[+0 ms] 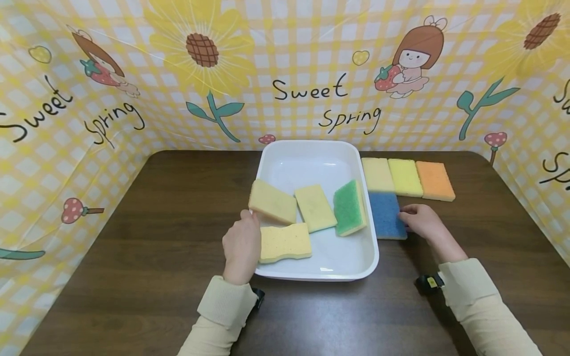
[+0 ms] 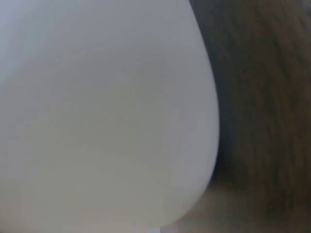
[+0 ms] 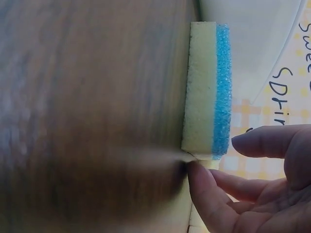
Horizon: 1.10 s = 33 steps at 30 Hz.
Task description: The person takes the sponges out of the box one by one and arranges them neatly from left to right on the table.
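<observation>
On the yellow-and-white checked cloth (image 1: 303, 44), the black words "Sweet Spring" (image 1: 310, 91) can be read in the middle and at the left, and partly at the right edge.

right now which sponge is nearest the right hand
The blue-topped sponge beside the white tub: it is the only blue one, with the right hand at its edge.

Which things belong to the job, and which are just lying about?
In the job, likely:
blue-faced sponge, at the right hand
white tray, left hand at its rim
four sponges in the tray
three more sponges, right of the tray

Likely just surroundings:
patterned cloth
dark wooden table
</observation>
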Available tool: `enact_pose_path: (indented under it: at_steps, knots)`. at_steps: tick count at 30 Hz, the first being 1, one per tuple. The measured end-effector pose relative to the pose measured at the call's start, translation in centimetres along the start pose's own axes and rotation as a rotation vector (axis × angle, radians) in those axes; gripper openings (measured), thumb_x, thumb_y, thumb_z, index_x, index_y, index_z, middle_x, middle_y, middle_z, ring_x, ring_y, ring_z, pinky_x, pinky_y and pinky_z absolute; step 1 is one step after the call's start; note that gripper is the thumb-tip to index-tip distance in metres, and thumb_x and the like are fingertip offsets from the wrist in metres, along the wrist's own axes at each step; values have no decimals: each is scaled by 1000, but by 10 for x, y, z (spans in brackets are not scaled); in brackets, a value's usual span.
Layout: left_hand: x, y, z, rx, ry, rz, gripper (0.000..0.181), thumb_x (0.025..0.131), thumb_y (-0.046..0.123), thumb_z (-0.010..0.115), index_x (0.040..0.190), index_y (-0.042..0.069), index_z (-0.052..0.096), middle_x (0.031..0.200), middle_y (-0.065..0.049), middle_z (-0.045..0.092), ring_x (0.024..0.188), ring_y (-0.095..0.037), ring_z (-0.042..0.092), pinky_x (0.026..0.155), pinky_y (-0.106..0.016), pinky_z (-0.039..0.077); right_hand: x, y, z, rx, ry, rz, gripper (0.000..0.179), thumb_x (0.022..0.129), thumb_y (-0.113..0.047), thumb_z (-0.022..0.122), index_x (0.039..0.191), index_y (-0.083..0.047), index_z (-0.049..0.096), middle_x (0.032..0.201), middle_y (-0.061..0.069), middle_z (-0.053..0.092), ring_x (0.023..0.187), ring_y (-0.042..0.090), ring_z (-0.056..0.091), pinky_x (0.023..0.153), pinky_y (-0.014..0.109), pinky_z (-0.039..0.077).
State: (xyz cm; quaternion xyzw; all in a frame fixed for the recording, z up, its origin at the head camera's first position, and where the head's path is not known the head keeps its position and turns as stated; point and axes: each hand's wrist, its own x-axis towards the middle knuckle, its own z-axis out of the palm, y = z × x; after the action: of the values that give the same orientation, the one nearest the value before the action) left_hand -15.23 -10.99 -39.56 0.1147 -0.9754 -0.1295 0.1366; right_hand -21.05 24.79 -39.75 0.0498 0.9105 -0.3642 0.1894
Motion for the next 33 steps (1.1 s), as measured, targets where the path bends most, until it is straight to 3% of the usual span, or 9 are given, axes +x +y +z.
enact_pose_path:
  at_steps: [6, 9, 16, 23, 33]
  knots:
    - [0, -1, 0, -1, -12, -1, 33, 102, 21, 43, 82, -3, 52, 59, -20, 60, 54, -35, 64, 46, -44, 48, -2, -4, -1, -36, 70, -6, 66, 97, -25, 41, 144, 14, 17, 138, 41, 35, 123, 51, 45, 98, 58, 41]
    - [0, -1, 1, -3, -17, -4, 33, 102, 21, 43, 82, -4, 52, 60, -20, 61, 55, -36, 64, 46, -45, 48, -4, -8, -1, -51, 92, -30, 66, 97, -24, 42, 145, 13, 16, 136, 41, 38, 123, 52, 43, 97, 59, 41]
    - [1, -1, 1, 0, -18, -3, 34, 102, 22, 42, 82, -4, 52, 60, -20, 60, 55, -35, 64, 46, -45, 48, -16, -29, 1, -55, 109, -81, 64, 99, -26, 42, 145, 10, 19, 133, 37, 43, 120, 49, 46, 90, 56, 45]
    - [1, 0, 1, -7, -46, -15, 34, 103, 22, 41, 84, -4, 52, 60, -19, 59, 55, -35, 64, 46, -44, 48, -33, -56, 12, -17, 135, -159, 61, 98, -25, 45, 147, 4, 24, 134, 31, 45, 123, 45, 47, 93, 56, 46]
    - [1, 0, 0, -13, -36, -19, 34, 102, 22, 41, 83, -4, 52, 61, -21, 61, 56, -36, 64, 47, -46, 48, -55, -97, 30, -65, 142, -310, 53, 95, -18, 50, 142, 1, 37, 129, 27, 51, 118, 41, 52, 94, 53, 45]
